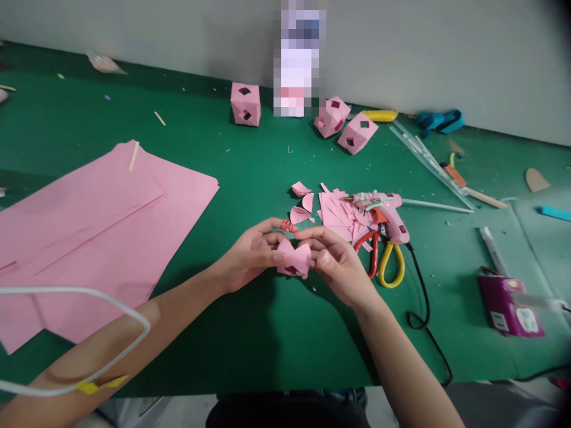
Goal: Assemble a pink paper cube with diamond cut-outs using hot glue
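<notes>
Between my two hands, just above the green table, is a small folded pink paper piece (295,257) with curved cut edges and a dark opening low on its side. My left hand (256,252) pinches its left side, thumb in front. From the right, the fingers of my right hand (336,261) close on its other edge. A red patterned band wraps one fingertip. Just beyond the hands lie curved pink paper scraps (300,205) and a heap of pink paper strips (336,214). On that heap rests a pink glue gun (390,214), beside red-and-yellow-handled scissors (391,267).
Pink paper sheets (178,178) cover the left. Three pink paper shapes with cut holes (245,104) stand at the back near a pixelated upright object (294,65). At right are a purple box (508,306), a black cord (426,285) and clear sticks (435,166). A white cable (111,303) crosses the left foreground.
</notes>
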`<state>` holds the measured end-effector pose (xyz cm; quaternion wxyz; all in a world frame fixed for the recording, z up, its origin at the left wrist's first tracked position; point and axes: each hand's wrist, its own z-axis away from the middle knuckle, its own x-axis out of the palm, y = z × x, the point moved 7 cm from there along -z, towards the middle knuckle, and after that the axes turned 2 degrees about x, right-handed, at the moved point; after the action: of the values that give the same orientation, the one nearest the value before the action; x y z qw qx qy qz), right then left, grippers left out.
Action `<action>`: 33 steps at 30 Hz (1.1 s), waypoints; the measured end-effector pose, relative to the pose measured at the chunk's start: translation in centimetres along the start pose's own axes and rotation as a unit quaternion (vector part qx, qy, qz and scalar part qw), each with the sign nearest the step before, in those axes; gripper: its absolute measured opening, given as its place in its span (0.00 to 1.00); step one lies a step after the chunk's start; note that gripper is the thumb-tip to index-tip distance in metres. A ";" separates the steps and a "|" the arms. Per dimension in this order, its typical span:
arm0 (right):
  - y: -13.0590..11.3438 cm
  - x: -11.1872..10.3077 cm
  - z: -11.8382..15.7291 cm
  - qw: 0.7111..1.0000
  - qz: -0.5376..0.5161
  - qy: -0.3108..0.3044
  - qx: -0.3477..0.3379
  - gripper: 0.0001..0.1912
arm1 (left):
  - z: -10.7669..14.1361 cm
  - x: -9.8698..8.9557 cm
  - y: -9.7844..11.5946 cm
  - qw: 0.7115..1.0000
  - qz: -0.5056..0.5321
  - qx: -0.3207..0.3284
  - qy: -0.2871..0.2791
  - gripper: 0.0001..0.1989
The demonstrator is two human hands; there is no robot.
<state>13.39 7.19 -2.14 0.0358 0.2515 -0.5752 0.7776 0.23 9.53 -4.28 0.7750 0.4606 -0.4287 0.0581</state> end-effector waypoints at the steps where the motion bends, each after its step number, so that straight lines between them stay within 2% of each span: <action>1: -0.2 -0.2 0.0 1.000 0.002 0.008 -0.004 0.23 | 0.0 -0.1 0.1 1.000 0.005 0.004 0.006 0.25; 5: -0.8 -0.9 0.1 0.999 0.017 0.047 -0.018 0.15 | -0.1 -0.4 0.6 0.999 0.024 0.026 0.022 0.25; 8: -0.9 -1.1 0.0 0.997 0.029 0.064 -0.021 0.16 | -0.1 -0.4 0.5 0.999 0.013 0.030 0.017 0.24; 13: -1.0 -0.9 -0.2 0.996 0.052 0.076 -0.018 0.17 | 0.0 -0.2 -0.4 0.999 -0.054 -0.006 -0.002 0.27; 16: -1.5 -1.7 -0.1 0.985 0.111 0.125 -0.046 0.14 | 0.0 -0.3 -0.3 0.999 -0.040 -0.006 0.010 0.26; 19: -2.5 -3.3 0.3 0.942 0.222 0.234 -0.095 0.12 | 0.0 -0.5 0.2 1.000 -0.007 0.010 0.022 0.26; 21: -3.2 -4.1 0.7 0.890 0.320 0.301 -0.121 0.11 | 0.0 -0.6 0.3 0.999 -0.003 0.011 0.031 0.25; 23: -3.9 -4.3 0.9 0.836 0.416 0.330 -0.135 0.10 | -0.1 -0.7 0.3 0.999 -0.007 0.008 0.033 0.24; 25: -4.2 -3.9 0.9 0.800 0.495 0.310 -0.139 0.09 | -0.1 -0.7 0.3 1.000 0.001 0.010 0.029 0.24; 26: -4.3 -3.7 0.8 0.791 0.525 0.286 -0.133 0.09 | -0.2 -0.6 0.3 0.999 0.008 0.014 0.028 0.25; 30: -3.6 -3.3 0.8 0.783 0.588 0.189 -0.074 0.16 | -0.3 -0.7 0.5 0.998 0.029 0.028 0.042 0.26; 33: -3.1 -3.4 0.9 0.781 0.603 0.155 -0.059 0.15 | -0.3 -0.6 0.5 0.998 0.028 0.024 0.044 0.25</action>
<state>17.70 8.25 -0.71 -0.3370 -0.2728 -0.6407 0.6336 -0.22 10.23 -4.39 0.7799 0.4640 -0.4055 0.1098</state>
